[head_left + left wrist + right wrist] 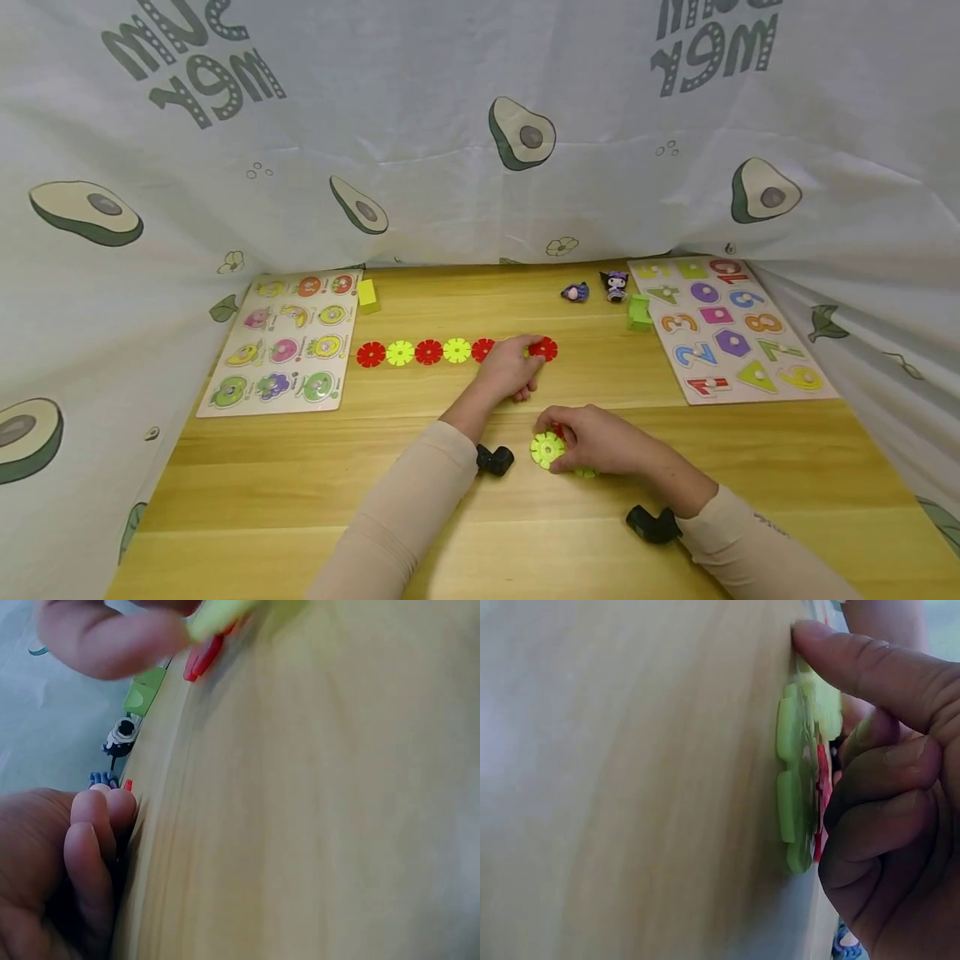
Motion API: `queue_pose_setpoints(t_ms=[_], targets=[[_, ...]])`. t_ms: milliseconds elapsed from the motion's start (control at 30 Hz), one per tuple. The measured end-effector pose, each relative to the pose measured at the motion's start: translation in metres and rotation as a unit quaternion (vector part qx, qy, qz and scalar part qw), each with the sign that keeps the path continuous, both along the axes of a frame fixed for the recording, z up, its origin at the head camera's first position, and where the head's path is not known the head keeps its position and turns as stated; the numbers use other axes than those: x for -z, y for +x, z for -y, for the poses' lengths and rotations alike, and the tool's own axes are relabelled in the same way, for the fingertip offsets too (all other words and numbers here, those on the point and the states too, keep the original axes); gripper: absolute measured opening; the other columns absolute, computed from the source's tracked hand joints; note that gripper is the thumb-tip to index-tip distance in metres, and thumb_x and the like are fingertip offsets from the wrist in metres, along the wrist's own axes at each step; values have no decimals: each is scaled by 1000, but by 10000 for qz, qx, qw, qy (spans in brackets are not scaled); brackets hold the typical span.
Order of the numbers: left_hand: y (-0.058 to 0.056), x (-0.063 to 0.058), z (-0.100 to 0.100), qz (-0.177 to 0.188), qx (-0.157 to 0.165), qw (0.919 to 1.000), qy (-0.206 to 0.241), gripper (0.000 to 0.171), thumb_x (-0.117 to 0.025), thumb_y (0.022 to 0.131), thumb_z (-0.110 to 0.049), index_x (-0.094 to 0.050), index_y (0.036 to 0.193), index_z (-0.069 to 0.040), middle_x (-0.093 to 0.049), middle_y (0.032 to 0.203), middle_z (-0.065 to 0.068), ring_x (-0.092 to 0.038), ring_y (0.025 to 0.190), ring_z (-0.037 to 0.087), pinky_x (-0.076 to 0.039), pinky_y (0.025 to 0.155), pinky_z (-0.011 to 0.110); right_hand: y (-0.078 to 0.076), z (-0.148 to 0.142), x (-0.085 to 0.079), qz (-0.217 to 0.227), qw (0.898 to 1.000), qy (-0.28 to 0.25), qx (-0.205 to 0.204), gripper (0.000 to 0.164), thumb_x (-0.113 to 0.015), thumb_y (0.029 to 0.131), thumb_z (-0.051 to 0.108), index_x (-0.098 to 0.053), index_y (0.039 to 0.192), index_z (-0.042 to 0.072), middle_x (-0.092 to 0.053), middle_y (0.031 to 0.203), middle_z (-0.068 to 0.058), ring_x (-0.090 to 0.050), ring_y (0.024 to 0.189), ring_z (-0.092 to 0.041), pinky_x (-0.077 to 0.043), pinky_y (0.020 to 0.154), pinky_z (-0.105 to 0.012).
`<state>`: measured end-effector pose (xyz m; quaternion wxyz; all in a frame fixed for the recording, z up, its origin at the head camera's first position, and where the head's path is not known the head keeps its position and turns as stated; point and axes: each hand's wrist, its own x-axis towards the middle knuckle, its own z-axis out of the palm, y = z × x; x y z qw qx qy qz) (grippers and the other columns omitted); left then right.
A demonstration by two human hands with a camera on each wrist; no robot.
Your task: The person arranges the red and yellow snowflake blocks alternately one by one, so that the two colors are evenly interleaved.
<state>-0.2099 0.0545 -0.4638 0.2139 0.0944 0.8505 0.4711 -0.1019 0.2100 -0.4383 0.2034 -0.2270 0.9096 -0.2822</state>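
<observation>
In the head view a row of flower-shaped plastic discs, red (428,352) and yellow-green (400,353) by turns, runs across the table. My left hand (512,367) covers part of the row's right side, its index finger and thumb at the red disc (548,349) on the end. Nearer to me, my right hand (600,437) pinches a yellow-green disc (547,450) between thumb and fingers. Below it, the right wrist view shows another yellow-green disc (787,780) and a red disc (823,791) close by the curled fingers.
A fruit puzzle board (300,342) lies at left and a number puzzle board (731,333) at right. Beside them are a yellow block (367,297) and a green block (640,312). Two small figurines, one black and white (615,286) and one purple-blue (576,292), are at the back.
</observation>
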Motion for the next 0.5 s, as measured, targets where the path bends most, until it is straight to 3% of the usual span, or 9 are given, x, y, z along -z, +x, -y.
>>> queue_pose_setpoints(t_ms=[167,267,400,500], targets=[[0,-1,0,-35,51,10000,-43,41,-57,93,-26,-50,133,-28,-59,51,6,-53,36,18,-49,38,31,1,0,-5,98,9992,-384,94,30,-79,72,35,-54,87,27,-48,69,6,-46,62,-8,-39,53,-23],[1,-1,0,-59,74,9999,-55,41,-56,93,-26,-49,133,-27,-59,51,6,-53,36,18,-48,37,31,-3,-4,-9,276,9961,-754,370,25,-76,76,33,-54,83,23,-51,69,5,-49,61,-11,-42,51,-24],[1,-1,1,-24,59,10000,30,41,-56,93,-25,-49,134,-27,-59,52,6,-53,36,18,-48,37,31,-18,-18,-12,768,9808,-1259,1277,26,-73,80,27,-54,89,13,-55,74,-5,-58,59,-17,-50,52,-29],[1,0,1,4,28,9999,112,41,-57,93,-25,-49,133,-27,-58,52,7,-52,36,18,-48,37,31,-37,-33,-13,906,9652,-1210,2133,30,-70,83,21,-50,98,6,-57,80,-12,-63,62,-22,-54,56,-34]])
